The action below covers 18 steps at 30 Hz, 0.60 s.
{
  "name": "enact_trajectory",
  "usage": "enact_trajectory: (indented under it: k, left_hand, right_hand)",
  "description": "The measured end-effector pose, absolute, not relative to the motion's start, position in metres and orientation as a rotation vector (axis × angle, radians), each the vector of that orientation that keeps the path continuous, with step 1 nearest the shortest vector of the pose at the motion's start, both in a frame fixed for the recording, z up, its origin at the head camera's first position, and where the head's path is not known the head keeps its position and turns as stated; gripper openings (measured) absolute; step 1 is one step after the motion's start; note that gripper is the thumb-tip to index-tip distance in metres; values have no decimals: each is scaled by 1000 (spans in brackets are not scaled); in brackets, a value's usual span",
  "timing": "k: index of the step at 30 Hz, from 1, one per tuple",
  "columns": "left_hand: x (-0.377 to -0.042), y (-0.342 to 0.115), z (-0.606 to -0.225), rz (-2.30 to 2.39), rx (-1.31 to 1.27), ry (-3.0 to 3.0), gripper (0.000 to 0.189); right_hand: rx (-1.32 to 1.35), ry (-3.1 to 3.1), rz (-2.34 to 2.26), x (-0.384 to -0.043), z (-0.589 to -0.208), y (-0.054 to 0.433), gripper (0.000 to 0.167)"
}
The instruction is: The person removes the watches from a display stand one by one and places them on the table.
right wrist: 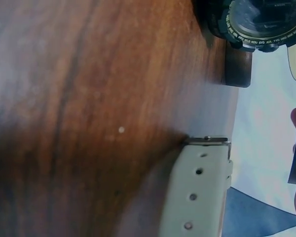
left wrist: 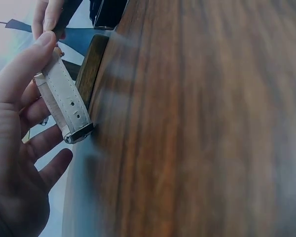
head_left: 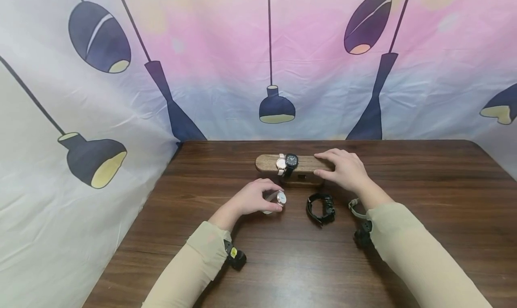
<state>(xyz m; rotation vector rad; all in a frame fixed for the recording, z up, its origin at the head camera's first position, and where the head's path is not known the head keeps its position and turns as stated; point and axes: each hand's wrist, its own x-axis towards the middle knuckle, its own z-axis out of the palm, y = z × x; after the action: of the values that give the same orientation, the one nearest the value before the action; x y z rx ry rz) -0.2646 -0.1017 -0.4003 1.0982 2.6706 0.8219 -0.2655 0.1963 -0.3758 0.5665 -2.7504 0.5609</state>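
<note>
My left hand (head_left: 251,198) pinches a wristwatch (head_left: 282,197) with a white dial between thumb and fingers, in front of the wooden watch stand (head_left: 310,164). Its pale stitched strap (left wrist: 71,94) and buckle show close up in the left wrist view. My right hand (head_left: 346,169) grips the right end of the stand's bar, thumb in front and fingers behind. Side by side on the bar sit a white-strapped watch (head_left: 280,165) and a black square-faced watch (head_left: 291,160).
On the table (head_left: 291,272), a black sports watch (head_left: 321,209) lies in front of the stand. A watch with a pale green strap (right wrist: 193,192) lies by my right wrist. Behind the table hangs a backdrop (head_left: 230,74) printed with lamps.
</note>
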Motion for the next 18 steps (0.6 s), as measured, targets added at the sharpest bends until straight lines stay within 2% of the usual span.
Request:
enact_trajectory:
  k: [18]
  left_hand:
    - [-264, -99, -405, 800, 1132, 2642, 45]
  right_hand:
    - [568, -2770, 555, -266, -374, 195, 55]
